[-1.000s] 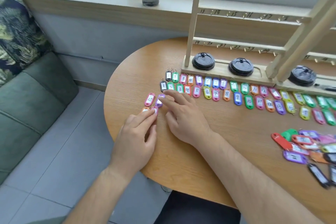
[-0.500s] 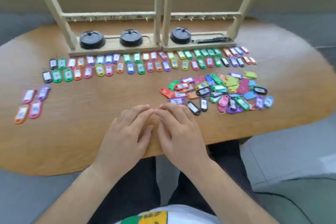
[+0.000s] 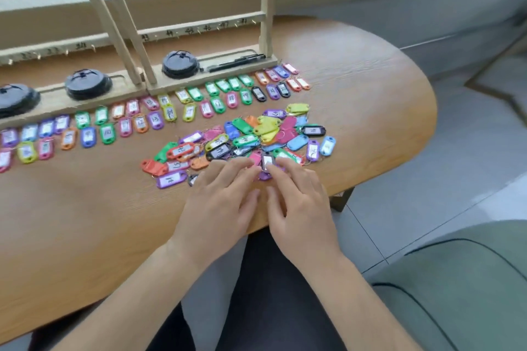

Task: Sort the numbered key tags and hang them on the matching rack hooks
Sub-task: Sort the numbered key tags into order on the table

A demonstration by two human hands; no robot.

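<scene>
Half a second earlier both hands were laid flat on the bare bench point(image 3: 85, 222), short of the loose pile point(image 3: 256, 131). Now the left hand point(image 3: 219, 208) and the right hand point(image 3: 302, 205) have been brought forward onto the pile's near edge. A fresh tag is judged to be under selection, so sorting is unfinished; no tag is seen hung on the rack point(image 3: 199, 27). The fingers of both hands are held straight and slightly spread, and nothing is gripped. A black tag point(image 3: 267, 161) lies between the two index fingertips and is touched from either side. The sorted rows point(image 3: 128, 122) lie well beyond, along the rack's base.
</scene>
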